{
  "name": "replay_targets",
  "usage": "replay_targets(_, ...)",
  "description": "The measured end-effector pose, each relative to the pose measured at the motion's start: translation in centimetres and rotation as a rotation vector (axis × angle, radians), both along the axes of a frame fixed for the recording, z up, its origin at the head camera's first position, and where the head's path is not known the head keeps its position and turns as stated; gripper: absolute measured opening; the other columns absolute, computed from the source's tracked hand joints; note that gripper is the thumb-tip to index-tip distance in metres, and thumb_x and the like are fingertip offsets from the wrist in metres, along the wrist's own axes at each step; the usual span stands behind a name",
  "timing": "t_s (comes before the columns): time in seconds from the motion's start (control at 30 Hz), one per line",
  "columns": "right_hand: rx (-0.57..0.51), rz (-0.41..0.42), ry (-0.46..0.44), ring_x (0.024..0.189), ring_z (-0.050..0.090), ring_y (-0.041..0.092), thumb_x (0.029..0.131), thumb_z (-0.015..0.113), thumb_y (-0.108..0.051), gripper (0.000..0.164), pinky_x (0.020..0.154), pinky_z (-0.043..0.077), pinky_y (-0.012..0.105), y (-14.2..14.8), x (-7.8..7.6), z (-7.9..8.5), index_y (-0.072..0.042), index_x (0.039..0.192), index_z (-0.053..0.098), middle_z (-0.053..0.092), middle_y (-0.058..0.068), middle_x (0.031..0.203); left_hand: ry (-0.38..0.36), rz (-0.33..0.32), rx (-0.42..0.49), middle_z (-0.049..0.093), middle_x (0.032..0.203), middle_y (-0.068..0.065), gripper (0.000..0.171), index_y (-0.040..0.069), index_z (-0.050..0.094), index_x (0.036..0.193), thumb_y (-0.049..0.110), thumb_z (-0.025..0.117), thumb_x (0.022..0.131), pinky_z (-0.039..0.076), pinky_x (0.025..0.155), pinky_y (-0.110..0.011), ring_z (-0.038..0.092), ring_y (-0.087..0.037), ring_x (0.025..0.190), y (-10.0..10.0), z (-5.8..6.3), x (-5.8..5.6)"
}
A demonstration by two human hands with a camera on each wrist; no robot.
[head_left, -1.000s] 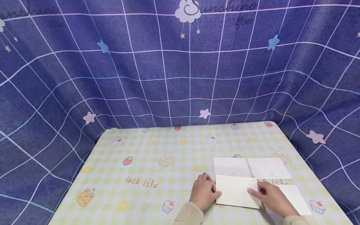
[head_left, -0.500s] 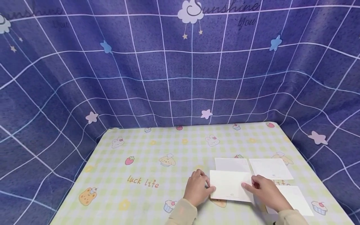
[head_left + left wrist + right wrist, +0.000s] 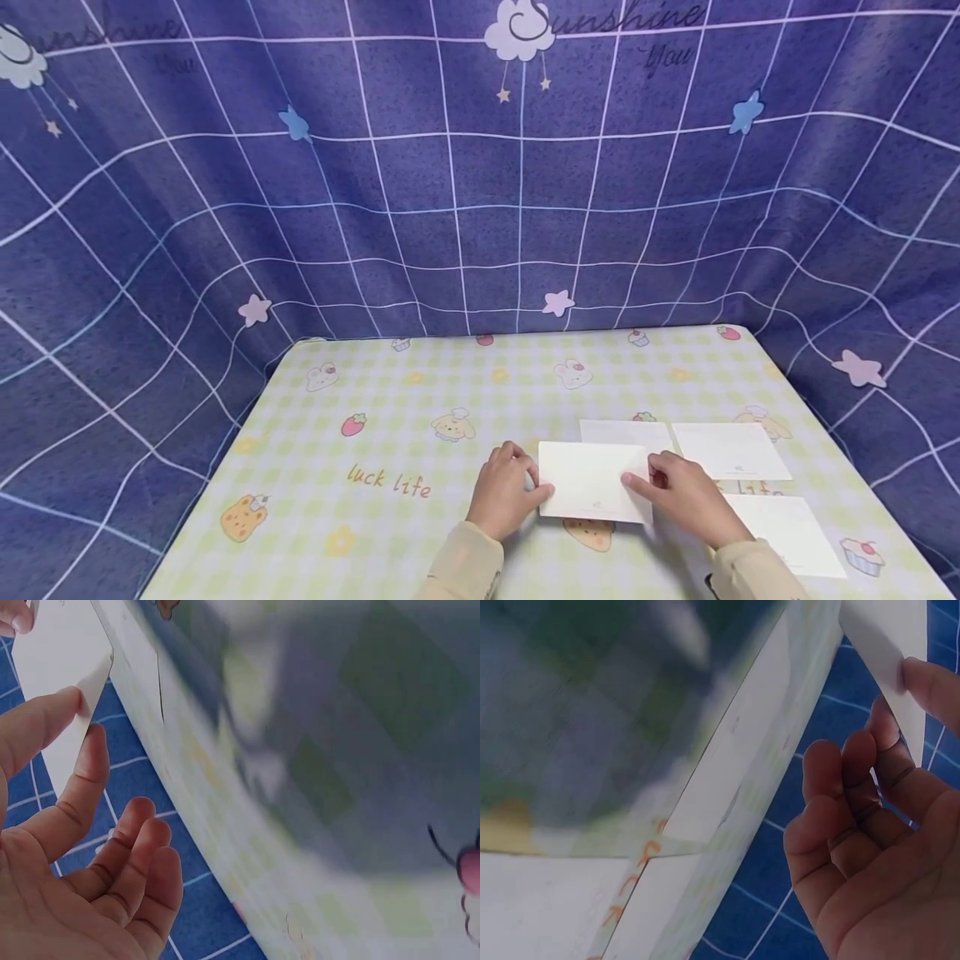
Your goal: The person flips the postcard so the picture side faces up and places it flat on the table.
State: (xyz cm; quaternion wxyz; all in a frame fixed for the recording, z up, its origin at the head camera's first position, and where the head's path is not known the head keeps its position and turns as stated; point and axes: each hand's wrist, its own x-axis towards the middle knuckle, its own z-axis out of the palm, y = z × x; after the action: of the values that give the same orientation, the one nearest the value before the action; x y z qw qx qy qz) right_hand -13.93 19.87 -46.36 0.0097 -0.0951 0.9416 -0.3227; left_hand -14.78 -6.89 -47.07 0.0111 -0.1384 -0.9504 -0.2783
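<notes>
Blue grid curtain (image 3: 405,183) is hanging behind the checked desk (image 3: 420,554). Both the left hand (image 3: 502,493) and right hand (image 3: 688,500) are pinching a white card (image 3: 592,479) above it, one grip per short side, probably for steadiness. Its long axis is running grip to grip, its printed edge pointing nearward, other cards (image 3: 731,450) lying beyond and rightward.

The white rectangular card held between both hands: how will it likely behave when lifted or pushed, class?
The white rectangular card is probably fairly stiff: it spans between the left hand and right hand without visible sagging. Its thin edge suggests little weight. Being flat, it seems unlikely to roll.
</notes>
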Motion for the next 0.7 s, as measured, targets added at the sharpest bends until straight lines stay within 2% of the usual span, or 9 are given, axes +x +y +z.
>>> replay_targets(0.3, 0.010, 0.005, -0.003, 0.061, 0.038, 0.012, 0.096, 0.070, -0.037, 0.043, 0.057, 0.033, 0.026, -1.4, -0.4, 0.6, -0.014, 0.070, 0.044, 0.042, -0.002, 0.070, 0.018, 0.035, 0.030, 0.062, 0.110, -0.005, 0.027, 0.019, 0.061, 0.070, 0.029, 0.081, 0.085, 0.048, 0.093, -0.047, 0.057, -0.027, 0.106, -1.2, 0.4, -0.1)
replay_targets(0.7, 0.014, -0.001, -0.003, 0.062, 0.039, 0.012, 0.096, 0.069, -0.040, 0.041, 0.057, 0.034, 0.026, -2.6, -0.4, 1.4, -0.014, 0.072, 0.046, 0.043, -0.002, 0.073, 0.007, 0.050, 0.123, 0.062, 0.113, -0.009, 0.022, 0.016, 0.065, 0.075, 0.027, 0.082, 0.084, 0.046, 0.096, -0.052, 0.056, -0.031, 0.110, -2.6, 0.8, 0.0)
